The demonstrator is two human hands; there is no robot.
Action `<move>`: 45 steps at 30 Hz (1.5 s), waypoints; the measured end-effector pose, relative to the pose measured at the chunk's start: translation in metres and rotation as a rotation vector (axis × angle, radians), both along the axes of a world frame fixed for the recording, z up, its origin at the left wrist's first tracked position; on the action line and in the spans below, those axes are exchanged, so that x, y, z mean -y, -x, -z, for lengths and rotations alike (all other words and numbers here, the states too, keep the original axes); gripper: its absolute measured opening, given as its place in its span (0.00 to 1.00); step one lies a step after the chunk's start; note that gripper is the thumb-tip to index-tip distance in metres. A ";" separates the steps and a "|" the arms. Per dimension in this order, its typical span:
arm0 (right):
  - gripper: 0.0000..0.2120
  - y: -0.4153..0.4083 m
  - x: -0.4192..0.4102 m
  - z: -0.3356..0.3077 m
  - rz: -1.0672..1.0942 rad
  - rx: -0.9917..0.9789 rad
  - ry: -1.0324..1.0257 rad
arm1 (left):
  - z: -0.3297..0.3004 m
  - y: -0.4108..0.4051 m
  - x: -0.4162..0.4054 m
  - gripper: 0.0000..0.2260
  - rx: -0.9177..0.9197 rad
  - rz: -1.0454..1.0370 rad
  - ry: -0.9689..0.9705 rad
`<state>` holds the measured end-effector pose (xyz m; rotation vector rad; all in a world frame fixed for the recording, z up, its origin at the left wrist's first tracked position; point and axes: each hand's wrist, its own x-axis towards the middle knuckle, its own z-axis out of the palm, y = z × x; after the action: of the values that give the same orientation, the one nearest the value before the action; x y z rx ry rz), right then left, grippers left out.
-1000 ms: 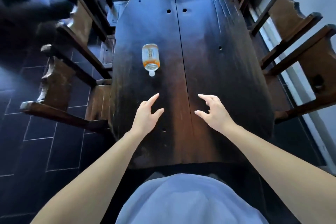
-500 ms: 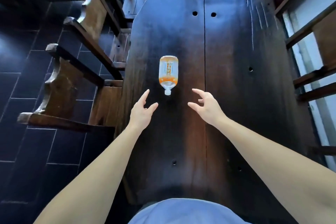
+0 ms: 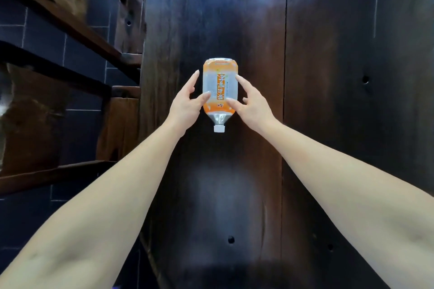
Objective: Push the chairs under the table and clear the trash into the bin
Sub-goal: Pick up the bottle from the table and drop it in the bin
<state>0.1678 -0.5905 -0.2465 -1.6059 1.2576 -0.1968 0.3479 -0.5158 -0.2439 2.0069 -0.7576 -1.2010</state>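
Observation:
A clear plastic bottle [image 3: 220, 88] with an orange label and a white cap lies on its side on the dark wooden table [image 3: 317, 124], cap pointing toward me. My left hand [image 3: 186, 103] is at its left side, thumb touching the label and fingers spread. On the bottle's right side my right hand [image 3: 252, 103] has its fingertips against the label. Both hands flank the bottle, fingers apart, with no closed grip. The bottle rests on the tabletop.
Dark wooden chairs [image 3: 70, 30] stand along the table's left edge, their backs and seats over a dark tiled floor [image 3: 77, 58]. The tabletop has several small round holes and a lengthwise seam. No bin is in view.
Both hands have reached forward from the table's near end to either side of the bottle and now touch it. The camera has moved closer over the table.

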 end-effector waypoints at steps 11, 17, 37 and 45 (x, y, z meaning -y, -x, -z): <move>0.39 -0.015 0.005 0.028 0.031 0.093 -0.115 | 0.035 0.011 0.010 0.28 -0.215 0.012 0.096; 0.38 0.009 -0.013 -0.006 0.037 0.087 -0.121 | 0.015 0.036 -0.006 0.26 -0.229 0.031 0.105; 0.34 0.369 -0.350 -0.119 0.726 -0.090 -0.071 | -0.096 0.387 -0.227 0.23 -0.368 0.688 -0.082; 0.31 0.535 -0.477 -0.135 1.073 -0.014 -0.059 | -0.115 0.580 -0.303 0.21 -0.269 1.010 -0.067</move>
<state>-0.3671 -0.1135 -0.1116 -0.7353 2.0015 -0.7940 -0.2320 -0.2124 -0.1286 1.4281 -1.6876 -1.9978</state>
